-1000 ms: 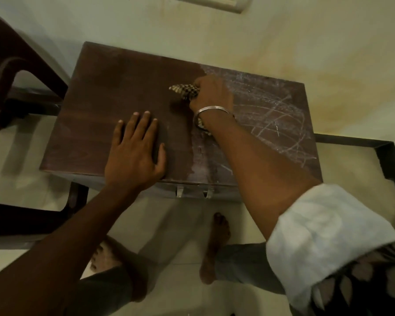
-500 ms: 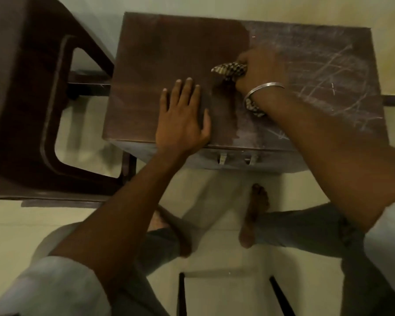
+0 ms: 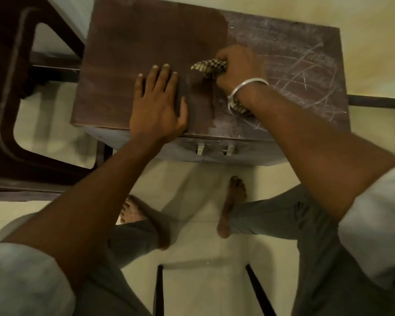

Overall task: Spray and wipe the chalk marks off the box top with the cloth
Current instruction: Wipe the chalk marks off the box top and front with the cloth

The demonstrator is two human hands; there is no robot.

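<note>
A dark brown box top (image 3: 132,46) fills the upper middle of the head view. Its left half is plain dark wood; white chalk marks (image 3: 306,71) cover the right half. My right hand (image 3: 237,65), with a metal bangle on the wrist, grips a bunched checkered cloth (image 3: 209,66) and holds it against the box top at the edge of the chalked area. Another end of the cloth shows under my wrist. My left hand (image 3: 157,103) lies flat on the box top near its front edge, fingers straight. No spray bottle is in view.
A dark wooden chair frame (image 3: 12,87) stands left of the box. Two metal latches (image 3: 201,148) hang on the box's front face. My bare feet (image 3: 233,201) stand on the pale tiled floor below. A dark bar (image 3: 379,102) runs off to the right.
My right hand with the cloth has slid down the box top toward me. The dark band beside my left hand has grown longer. My view has tilted further down toward the floor.
</note>
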